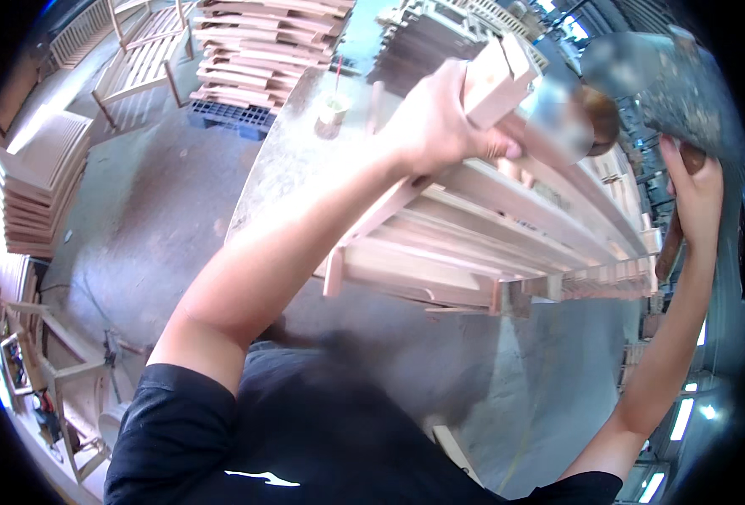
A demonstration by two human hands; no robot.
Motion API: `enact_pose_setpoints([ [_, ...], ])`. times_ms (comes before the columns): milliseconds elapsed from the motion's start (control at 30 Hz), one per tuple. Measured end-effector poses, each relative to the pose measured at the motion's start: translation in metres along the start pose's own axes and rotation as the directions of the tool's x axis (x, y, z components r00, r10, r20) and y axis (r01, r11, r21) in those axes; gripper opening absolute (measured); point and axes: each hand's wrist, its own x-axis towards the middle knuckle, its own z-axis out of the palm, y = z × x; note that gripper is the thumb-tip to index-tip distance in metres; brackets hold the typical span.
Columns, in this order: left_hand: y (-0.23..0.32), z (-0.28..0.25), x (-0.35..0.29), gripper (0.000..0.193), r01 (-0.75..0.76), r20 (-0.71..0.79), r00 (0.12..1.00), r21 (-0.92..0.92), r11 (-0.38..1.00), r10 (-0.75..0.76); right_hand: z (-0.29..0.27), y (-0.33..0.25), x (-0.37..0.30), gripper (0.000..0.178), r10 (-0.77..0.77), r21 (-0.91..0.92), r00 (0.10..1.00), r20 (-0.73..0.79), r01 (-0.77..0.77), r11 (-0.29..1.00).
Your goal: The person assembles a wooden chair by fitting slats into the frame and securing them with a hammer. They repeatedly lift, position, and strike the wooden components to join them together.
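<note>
My left hand (436, 122) is wrapped around the end of a pale wooden post (494, 93), thumb on its near side. That post belongs to a slatted wooden frame (507, 210), which looks like a bench and rests on a worktable (280, 156). Raised at the far right, my right hand (697, 189) is closed around the wooden handle of a mallet (671, 91). Its large grey head looks scuffed and slightly blurred, and hangs above and apart from the frame. Part of the frame's far side is hidden behind my left hand and the post.
Across the frame is another person (604, 122), partly hidden. A cup (332, 114) stands on the table. Stacked wooden parts (267, 50) sit on a blue pallet (238, 119). Slatted panels (36, 185) and an assembled bench (141, 63) stand on the left.
</note>
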Motion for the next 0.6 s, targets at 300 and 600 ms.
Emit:
enact_pose_setpoints([
  [300, 0.013, -0.008, 0.003, 0.076, 0.031, 0.011, 0.999, 0.002, 1.0, -0.031, 0.033, -0.14, 0.005, 0.03, -0.078, -0.002, 0.99, 0.12, 0.079, 0.997],
  [600, 0.003, 0.003, -0.003, 0.078, -0.034, 0.008, 0.999, -0.011, 0.999, 0.034, 0.032, -0.113, -0.005, 0.027, -0.119, -0.035, 0.972, 0.204, 0.129, 0.991],
])
